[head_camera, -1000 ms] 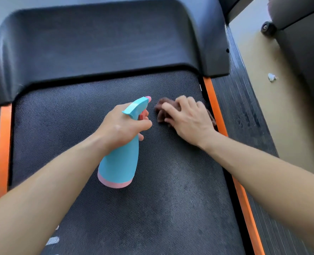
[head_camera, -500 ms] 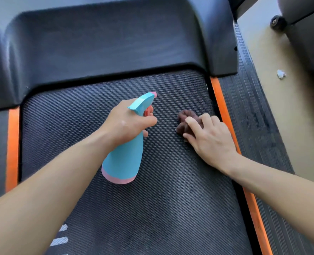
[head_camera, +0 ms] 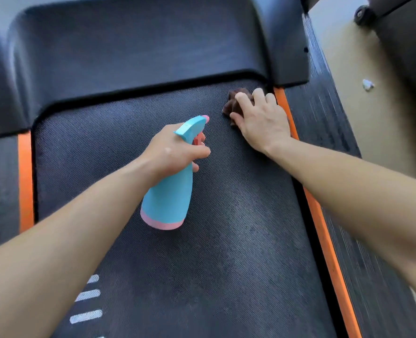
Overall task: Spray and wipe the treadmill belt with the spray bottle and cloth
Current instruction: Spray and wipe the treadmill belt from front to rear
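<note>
The right hand (head_camera: 260, 123) lies flat with fingers spread over a bunched brown cloth (head_camera: 235, 103), pressing it onto the treadmill belt (head_camera: 226, 240) at the far right corner, just beside the orange side strip (head_camera: 281, 98) and near the dark motor cover (head_camera: 141, 59). The left hand (head_camera: 175, 152) is wrapped tight around the neck of the blue spray bottle (head_camera: 170, 193), one finger curled at the pink trigger, holding the bottle tilted above the middle of the belt with its nozzle aimed far and right, toward the cloth hand. The chief risk, as I judge it, is in that aim: a squeeze now would likely wet the right hand and cloth instead of bare belt, or throw mist onto the motor cover and into the gap where the belt runs under it. The cloth is also crumpled small beneath the palm, so much of the hand's pressure may fall on bare fingers and leave streaks; it could slip out from under the hand at the belt edge and catch against the orange strip. Pale, dull patches show on the near part of the belt, so much of the surface looks unwiped, and staying in this corner would leave them. The bottle hangs by its neck alone, so a wet grip could let it drop
</note>
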